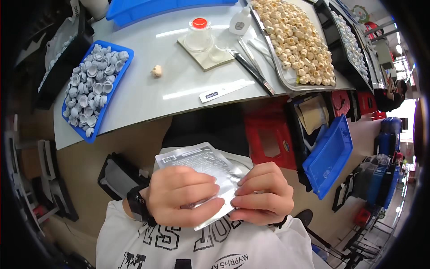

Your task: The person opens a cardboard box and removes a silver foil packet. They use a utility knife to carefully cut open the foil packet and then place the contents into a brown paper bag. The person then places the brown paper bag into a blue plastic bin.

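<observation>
A silver foil pouch [199, 158] with a barcode and small print is held in front of my chest, below the table edge. My left hand [183, 197] is closed around the pouch's left side, and a dark watch sits on that wrist. On the other side, my right hand [264, 195] pinches the pouch's edge with its fingers curled. Both hands are close together, and part of the pouch is hidden behind my fingers. Whether the pouch is torn open I cannot tell.
On the white table [148, 96] lie a blue tray [104, 112] of grey cup-shaped pieces, one cream piece [156, 71], a red-capped glass jar [198, 38], a white bottle [240, 21], a black pen [253, 71] and a metal tray [309, 88] of cream pieces. A red stool [264, 154] stands below.
</observation>
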